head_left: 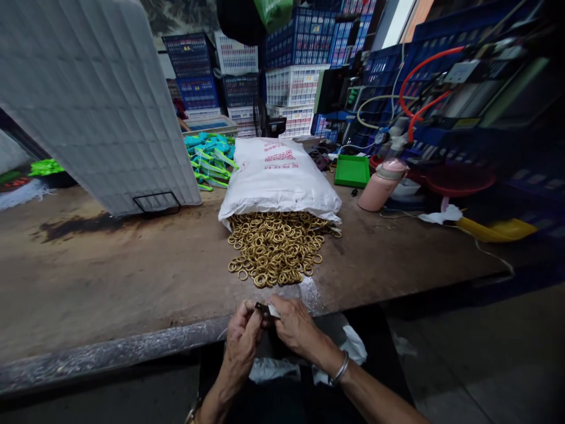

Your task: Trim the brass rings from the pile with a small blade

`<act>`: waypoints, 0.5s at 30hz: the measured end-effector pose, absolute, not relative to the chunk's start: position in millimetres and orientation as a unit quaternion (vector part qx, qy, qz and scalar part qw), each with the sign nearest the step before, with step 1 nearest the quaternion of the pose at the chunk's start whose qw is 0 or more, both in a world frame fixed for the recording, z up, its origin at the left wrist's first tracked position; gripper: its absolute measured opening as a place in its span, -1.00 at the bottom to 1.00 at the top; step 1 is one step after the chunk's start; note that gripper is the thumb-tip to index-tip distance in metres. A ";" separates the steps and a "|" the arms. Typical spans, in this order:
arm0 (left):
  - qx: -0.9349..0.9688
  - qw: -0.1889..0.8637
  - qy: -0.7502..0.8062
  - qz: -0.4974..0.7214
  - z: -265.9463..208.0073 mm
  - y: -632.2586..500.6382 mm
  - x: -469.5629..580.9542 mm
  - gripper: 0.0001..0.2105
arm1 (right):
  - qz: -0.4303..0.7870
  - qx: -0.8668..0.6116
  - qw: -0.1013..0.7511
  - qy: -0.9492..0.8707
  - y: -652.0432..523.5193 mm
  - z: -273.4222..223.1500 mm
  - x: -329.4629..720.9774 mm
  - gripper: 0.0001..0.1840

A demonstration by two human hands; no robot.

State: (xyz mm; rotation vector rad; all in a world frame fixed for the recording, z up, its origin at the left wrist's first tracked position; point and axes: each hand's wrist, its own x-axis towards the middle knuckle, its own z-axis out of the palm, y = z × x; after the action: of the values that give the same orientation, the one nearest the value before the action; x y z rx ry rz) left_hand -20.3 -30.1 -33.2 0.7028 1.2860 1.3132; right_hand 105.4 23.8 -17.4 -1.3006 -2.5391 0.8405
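Note:
Just off the table's front edge, my left hand (pixel 243 331) pinches a small dark piece (pixel 261 307) whose kind I cannot make out. My right hand (pixel 296 327) meets it, fingers closed on a pale, flat, blade-like piece (pixel 274 311) that touches or lies close to the dark one. Beyond my hands, a heap of brass-coloured rings (pixel 280 250) spills from the open mouth of a white sack (pixel 278 176) with red print. A few rings lie loose at the edge of the heap.
A tall white ribbed panel (pixel 119 112) stands on the wooden table (pixel 145 277) at left. Teal and lime pieces (pixel 212 156) lie behind it. At right are a green tray (pixel 352 171), a pink bottle (pixel 382 187) and a yellow scoop (pixel 494 228). Stacked crates (pixel 291 85) fill the back.

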 end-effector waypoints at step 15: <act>0.188 0.649 0.456 0.580 -6.9 -59.7 -35.5 -0.71 | 0.134 -0.462 0.075 -0.873 47.5 -1.0 60.4 -0.73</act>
State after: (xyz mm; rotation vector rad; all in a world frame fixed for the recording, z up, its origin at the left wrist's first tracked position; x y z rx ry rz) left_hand -35.5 -59.7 -6.9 0.4271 1.0373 1.3173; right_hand 60.4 47.5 -1.0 -1.3862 -2.6208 0.4033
